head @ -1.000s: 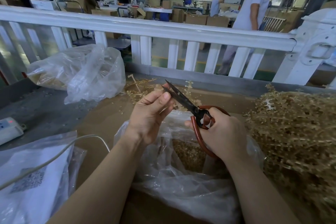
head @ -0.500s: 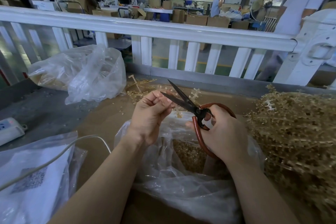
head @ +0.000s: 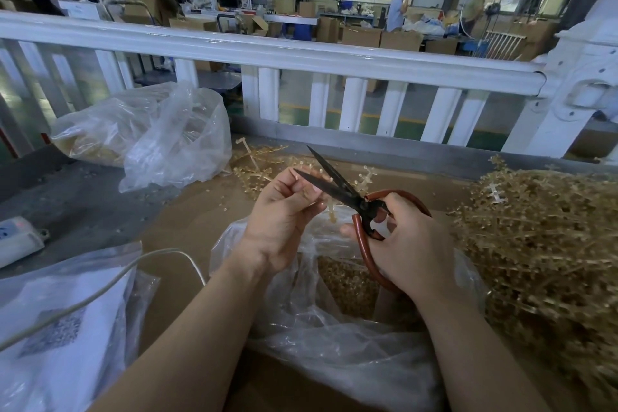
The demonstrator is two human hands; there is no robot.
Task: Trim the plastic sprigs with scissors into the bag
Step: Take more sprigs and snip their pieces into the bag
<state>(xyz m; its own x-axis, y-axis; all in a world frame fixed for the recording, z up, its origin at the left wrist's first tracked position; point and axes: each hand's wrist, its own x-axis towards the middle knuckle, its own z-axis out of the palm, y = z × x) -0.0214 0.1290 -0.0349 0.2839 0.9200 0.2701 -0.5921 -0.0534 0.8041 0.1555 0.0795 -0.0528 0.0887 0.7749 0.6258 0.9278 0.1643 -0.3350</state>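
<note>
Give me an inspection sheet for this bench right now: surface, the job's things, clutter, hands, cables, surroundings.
Surface: brown cardboard sheet over a grey bench.
Job's things: scissors, blades open; small sprig at the blades; open clear bag below, holding trimmed bits; untrimmed sprig pile at right.
Clutter: second clear bag far left; bagged paper near left; loose sprigs.
Hands: left hand pinches the sprig; right hand has its grip on the red handles.
Cables: white cable; power strip.
Surroundings: white railing; workshop with cardboard boxes and people beyond.
</note>
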